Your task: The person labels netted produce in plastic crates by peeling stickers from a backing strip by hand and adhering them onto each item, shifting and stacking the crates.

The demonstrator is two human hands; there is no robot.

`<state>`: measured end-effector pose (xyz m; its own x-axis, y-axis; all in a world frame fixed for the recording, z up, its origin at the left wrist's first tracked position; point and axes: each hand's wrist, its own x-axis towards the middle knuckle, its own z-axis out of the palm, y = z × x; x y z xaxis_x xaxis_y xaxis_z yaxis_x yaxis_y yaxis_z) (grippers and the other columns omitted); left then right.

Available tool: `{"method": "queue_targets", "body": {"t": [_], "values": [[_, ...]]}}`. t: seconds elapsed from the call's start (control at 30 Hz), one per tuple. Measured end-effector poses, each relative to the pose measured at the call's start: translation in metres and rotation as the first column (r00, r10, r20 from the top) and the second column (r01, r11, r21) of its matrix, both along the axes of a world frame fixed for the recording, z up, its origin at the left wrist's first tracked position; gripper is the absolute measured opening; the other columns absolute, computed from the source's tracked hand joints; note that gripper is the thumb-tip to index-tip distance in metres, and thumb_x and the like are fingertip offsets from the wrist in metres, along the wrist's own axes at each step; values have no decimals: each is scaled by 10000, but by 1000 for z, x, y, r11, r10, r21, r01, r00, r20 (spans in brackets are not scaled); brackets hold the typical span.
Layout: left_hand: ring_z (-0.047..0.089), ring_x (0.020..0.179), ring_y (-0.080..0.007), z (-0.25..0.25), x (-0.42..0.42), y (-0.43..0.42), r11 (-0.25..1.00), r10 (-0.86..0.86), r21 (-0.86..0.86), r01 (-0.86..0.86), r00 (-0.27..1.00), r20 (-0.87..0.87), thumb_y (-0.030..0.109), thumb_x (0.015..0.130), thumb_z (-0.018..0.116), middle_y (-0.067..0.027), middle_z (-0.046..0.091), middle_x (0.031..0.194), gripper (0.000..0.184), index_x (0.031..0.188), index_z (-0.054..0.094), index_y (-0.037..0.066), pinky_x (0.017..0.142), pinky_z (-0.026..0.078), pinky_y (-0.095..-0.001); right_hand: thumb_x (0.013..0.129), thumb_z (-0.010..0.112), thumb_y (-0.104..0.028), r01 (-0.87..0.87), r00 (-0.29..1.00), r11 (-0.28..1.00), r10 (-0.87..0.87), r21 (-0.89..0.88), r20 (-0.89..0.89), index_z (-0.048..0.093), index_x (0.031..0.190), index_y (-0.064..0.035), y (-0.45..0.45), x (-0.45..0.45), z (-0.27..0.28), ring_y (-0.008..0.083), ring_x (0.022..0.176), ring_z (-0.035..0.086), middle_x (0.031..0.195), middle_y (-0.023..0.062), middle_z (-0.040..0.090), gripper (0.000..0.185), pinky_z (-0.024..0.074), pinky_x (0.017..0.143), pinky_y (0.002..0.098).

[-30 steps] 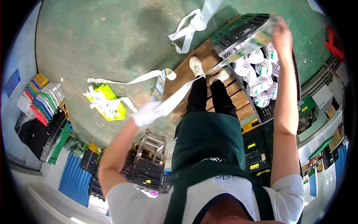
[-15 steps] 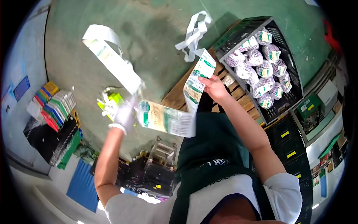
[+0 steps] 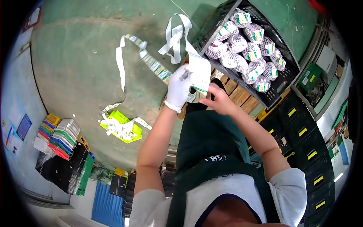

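While my left forearm stretches forward, only slightly bent at the elbow, my left hand, gloved in white down to the wrist, sits out in front of my dark green apron with its fingers curled in, closed on a label strip. My right forearm slants inward from the other side, so that my bare right hand comes just beside the gloved one. Its thumb and forefinger stand a little apart, their tips at the lower printed part of the strip; the other fingers are mostly hidden, and I cannot tell whether I am pinching anything there.

The label strip is long, pale and ribbon-like. Between my hands it bulges in a broad fold, mostly plain white, with a green-edged printed panel low down. Beyond my left hand, a length with green and beige print trails off over the green floor and bends back into a narrow white run. Another white length makes loose, crossing loops ahead of me, near a black crate. More strip lies heaped in a tangle in a yellow-green tray, off to my left, spilling past its edge.

The crate stands to my right, apart from my hands, and holds purple-and-white netted packs, labelled in green. Slats of a wooden pallet show beside it.
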<state>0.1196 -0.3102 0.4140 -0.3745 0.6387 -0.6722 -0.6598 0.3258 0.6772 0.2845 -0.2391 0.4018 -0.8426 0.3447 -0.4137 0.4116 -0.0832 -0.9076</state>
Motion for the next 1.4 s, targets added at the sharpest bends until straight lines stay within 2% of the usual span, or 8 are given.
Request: {"method": "queue_targets", "body": {"t": [0.23,0.33,0.7,0.93,1.03,1.13,1.27,1.4], "values": [[478,1134,-203,19,43,23,999,39,-5,-43,935,-352,77,776,700,-102,489,1181,553,1250,422,15,945,399,-332,843,642,-31,397,917,850,-384,-347,109,662,1032,-6,24,17,19,131,951,569,1032,42,635,192,443,858,296],[368,1241,-357,36,37,42,930,-199,-2,368,498,-844,115,714,735,-162,444,1275,561,1208,477,51,1062,262,-418,842,645,-32,384,909,850,-416,-360,-12,665,1030,-8,42,28,36,149,984,573,1045,59,638,191,437,882,304],[537,810,-104,33,87,68,828,-497,-52,559,687,-529,19,857,608,-30,588,875,24,876,597,8,721,426,-240,790,695,-36,546,838,837,-544,43,-42,592,1022,-34,68,81,47,126,773,545,881,37,543,253,444,688,259],[534,780,-155,7,91,63,719,-653,-304,625,456,-605,178,767,751,-62,548,815,274,869,560,10,695,438,-277,769,673,-73,344,938,933,-336,105,-84,673,829,-53,83,110,29,232,754,592,785,62,638,64,467,716,351],[573,843,-154,15,114,99,868,-489,-148,474,761,-427,199,748,762,-87,606,922,468,1096,513,11,759,462,-282,762,638,-116,270,939,904,-172,331,-297,622,859,-51,105,110,-18,303,861,561,871,99,605,118,469,755,387],[565,758,-80,-1,109,78,763,-611,-399,508,769,-188,84,814,678,-72,641,832,190,959,612,-20,678,476,-254,852,594,-180,685,712,697,-702,212,13,582,1005,-9,160,101,-104,241,906,570,919,126,607,231,455,788,355],[629,811,-170,-37,89,7,603,-797,-438,666,483,-362,41,811,647,-105,655,867,154,950,616,-17,721,483,-275,745,689,-391,80,816,739,-434,669,382,539,1177,-44,212,98,-237,322,1135,499,1141,139,559,574,425,938,408],[630,890,-200,-39,76,8,495,-803,-484,722,592,63,50,827,613,-122,649,956,182,994,599,-20,806,473,-273,700,749,-359,-78,744,645,-470,760,475,419,1325,-156,198,84,-233,283,1190,438,1231,87,470,736,413,945,430]]}}
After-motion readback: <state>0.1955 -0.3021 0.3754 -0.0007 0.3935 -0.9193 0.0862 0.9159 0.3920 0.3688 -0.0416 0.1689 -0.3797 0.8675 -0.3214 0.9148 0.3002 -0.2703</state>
